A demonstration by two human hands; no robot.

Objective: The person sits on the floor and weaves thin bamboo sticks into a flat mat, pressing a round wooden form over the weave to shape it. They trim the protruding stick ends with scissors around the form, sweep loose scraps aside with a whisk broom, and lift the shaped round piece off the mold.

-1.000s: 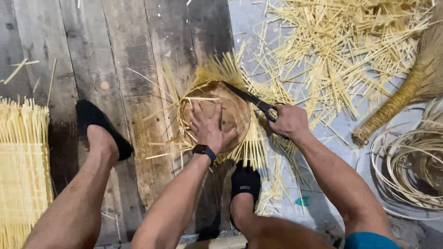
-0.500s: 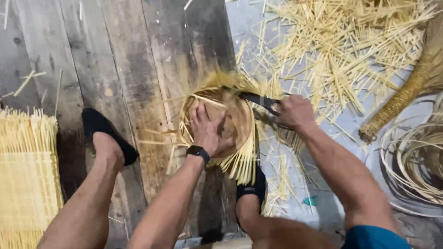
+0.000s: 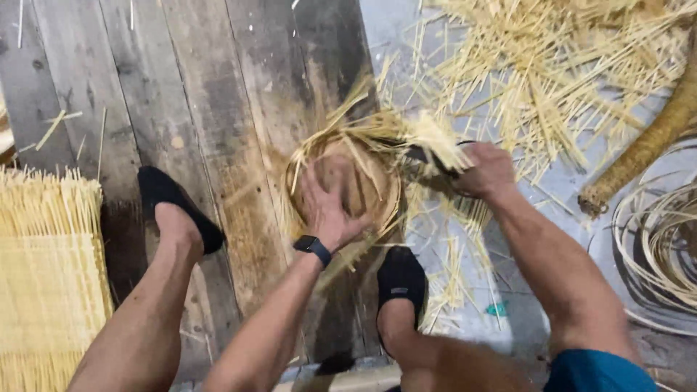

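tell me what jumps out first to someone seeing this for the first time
At the centre, the left hand presses flat on a round woven basket piece with loose strips fanning from its rim, on the dark wooden planks. The right hand holds a dark-handled tool at its right edge. A heap of pale cut strips fills the upper right.

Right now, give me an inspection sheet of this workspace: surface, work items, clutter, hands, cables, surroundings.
Surface: worn wooden planks, grey floor beyond.
Work items: round woven basket base with loose strip ends sticking out; dark-handled cutting tool, partly blurred.
Clutter: pile of cut bamboo strips; trimmings by the feet.
Hands: left hand pressed flat on the base; right hand gripping the tool.
Cables: nothing seen.
Surroundings: woven mat at left; coiled strips at right.
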